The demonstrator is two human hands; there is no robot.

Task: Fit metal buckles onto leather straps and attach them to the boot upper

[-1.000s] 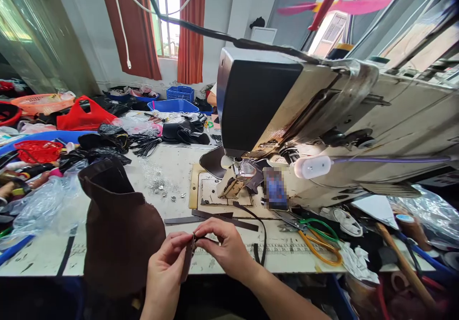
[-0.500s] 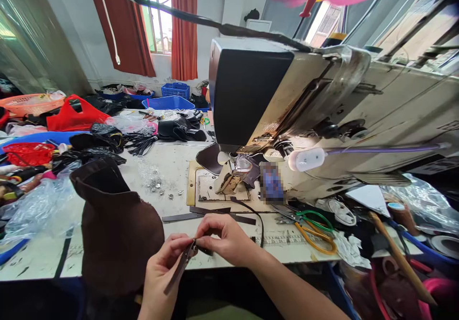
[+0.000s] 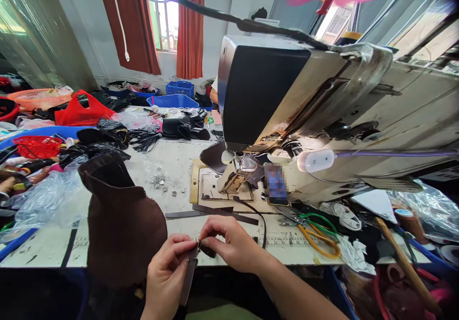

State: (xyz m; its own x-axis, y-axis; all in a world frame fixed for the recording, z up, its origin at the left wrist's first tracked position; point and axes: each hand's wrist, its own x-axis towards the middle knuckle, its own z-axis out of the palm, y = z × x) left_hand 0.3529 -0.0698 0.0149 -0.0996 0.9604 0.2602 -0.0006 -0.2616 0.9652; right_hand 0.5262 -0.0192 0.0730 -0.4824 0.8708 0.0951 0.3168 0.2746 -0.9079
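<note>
My left hand [image 3: 165, 273] pinches a narrow dark brown leather strap [image 3: 189, 278] that hangs down past the table's front edge. Small shiny dots, like metal studs, show along it. Thumb and fingertips of my right hand [image 3: 232, 244] close on the strap's upper end, touching my left fingertips; any small part between them is too hidden to make out. Loose brown strips [image 3: 245, 219] lie on the table just beyond my hands. A large dark brown leather piece [image 3: 125, 231] stands to the left, draping over the edge. Several small metal fittings [image 3: 174, 192] lie beyond it.
A sewing machine [image 3: 267, 86] towers ahead to the right, its lamp [image 3: 315, 160] lit. Beside it are a phone [image 3: 276, 193], green-handled scissors [image 3: 319, 220] and a yellow-handled tool [image 3: 315, 240]. Plastic bags [image 3: 53, 193] and a red bag [image 3: 81, 112] crowd the left side.
The strap has swung from a slant to hang more upright, and my hands have shifted slightly right. The whole view has moved a little; both hands keep their pinch.
</note>
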